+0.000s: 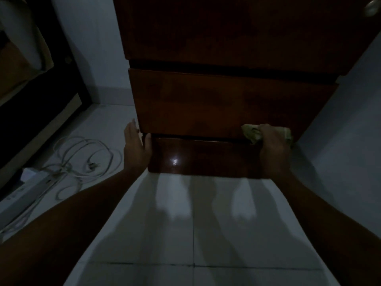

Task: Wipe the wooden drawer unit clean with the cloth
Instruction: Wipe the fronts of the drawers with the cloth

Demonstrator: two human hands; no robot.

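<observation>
The dark wooden drawer unit (226, 96) stands against the wall ahead in dim light. Its bottom drawer (204, 156) juts out a little from the unit, with a glossy front. My left hand (135, 144) grips the bottom drawer's left edge, thumb on the front face. My right hand (272, 144) is at the drawer's top right corner, closed around a crumpled greenish cloth (250, 133) that touches the lower edge of the middle drawer.
A white power strip (31, 182) and a loose coil of white cable (86, 155) lie on the tiled floor to the left. Dark furniture (41, 96) stands at the far left. A round knob (372, 7) shows at the top right. Pale floor tiles (195, 234) stretch toward me.
</observation>
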